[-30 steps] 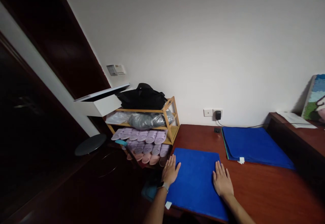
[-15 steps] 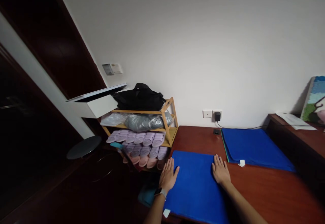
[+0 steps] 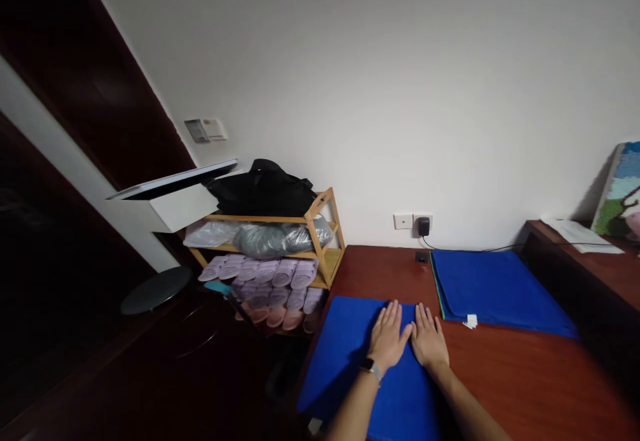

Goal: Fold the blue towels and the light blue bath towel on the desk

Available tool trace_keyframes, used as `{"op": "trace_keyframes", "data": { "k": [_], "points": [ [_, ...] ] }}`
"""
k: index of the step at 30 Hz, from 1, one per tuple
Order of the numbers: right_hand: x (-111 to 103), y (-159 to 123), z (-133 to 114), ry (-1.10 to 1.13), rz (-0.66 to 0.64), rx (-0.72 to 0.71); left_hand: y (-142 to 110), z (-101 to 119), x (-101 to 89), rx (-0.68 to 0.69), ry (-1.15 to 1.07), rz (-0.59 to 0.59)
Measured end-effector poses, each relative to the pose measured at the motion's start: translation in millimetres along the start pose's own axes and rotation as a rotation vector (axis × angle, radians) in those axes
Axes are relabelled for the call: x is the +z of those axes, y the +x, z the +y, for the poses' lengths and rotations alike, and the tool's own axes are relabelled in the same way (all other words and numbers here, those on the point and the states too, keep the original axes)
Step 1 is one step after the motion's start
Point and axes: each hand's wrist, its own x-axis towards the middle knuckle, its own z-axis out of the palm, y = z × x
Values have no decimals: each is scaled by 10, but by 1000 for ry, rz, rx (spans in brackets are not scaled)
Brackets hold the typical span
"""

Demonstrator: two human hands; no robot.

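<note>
A folded blue cloth (image 3: 345,341) lies flat on the reddish-brown wooden table (image 3: 505,368) in front of me, a white tag at its near left corner. My left hand (image 3: 389,338), with a watch on the wrist, rests palm down on the cloth, fingers stretched out. Close beside it, my right hand (image 3: 429,336) lies palm down at the cloth's right edge, its fingers straight. The two thumbs nearly meet. To the right, a second folded blue cloth (image 3: 495,288) with a green edge and white tags sits apart from both hands.
Against the wall stands a wooden rack (image 3: 325,254) with purple and pink slippers, a black bag (image 3: 265,188) and an open white box (image 3: 170,208). A round stool (image 3: 156,290) is at left. A black plug (image 3: 423,226) trails a cable behind the cloths.
My left hand has slid right across the cloth from its left edge to beside my right hand. My right hand stays near the right edge. The view has shifted slightly.
</note>
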Motion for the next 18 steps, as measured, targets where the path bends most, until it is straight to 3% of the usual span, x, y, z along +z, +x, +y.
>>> {"op": "trace_keyframes", "data": {
  "k": [2, 4, 6, 13, 16, 18],
  "points": [
    [8, -2, 6, -22, -4, -16, 120, 136, 96, -9, -39, -50],
    [19, 3, 7, -30, -4, -5, 133, 37, 113, -43, -45, -80],
    [24, 9, 0, -26, -2, 10, 63, -248, 48, -91, -22, -90],
    [-29, 17, -35, 9, -23, 49, -307, -1585, -296, -389, 111, -91],
    [-81, 29, -49, 66, -18, 55, -423, -1904, -292, -450, 117, -71],
    [-122, 38, -64, 110, -13, 52, -527, -1950, -274, -463, 121, -11]
  ]
}}
